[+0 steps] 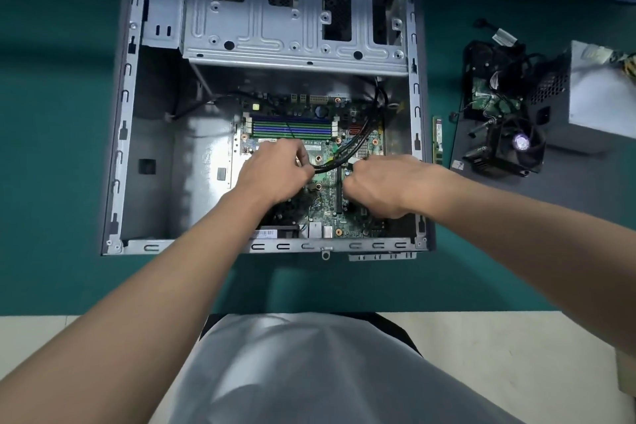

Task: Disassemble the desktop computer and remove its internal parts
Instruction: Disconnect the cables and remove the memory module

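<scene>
Your left hand point(275, 167) and right hand point(378, 182) both pinch the cable point(327, 167); yank it sideways and you could bend header pins on the motherboard point(325, 213).

Bare case floor point(155, 182) left of the motherboard point(325, 179); black cables point(358, 148) across its right side.

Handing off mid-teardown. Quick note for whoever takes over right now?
Left hand grips the black cable bundle over the green motherboard; right hand pinches what looks like a white connector beside it.
Motherboard sits in the open grey metal case.
Done: grey power supply, black cooler fan, green memory stick out, on the green mat to the right.
Left: free cables, remove motherboard.
</scene>
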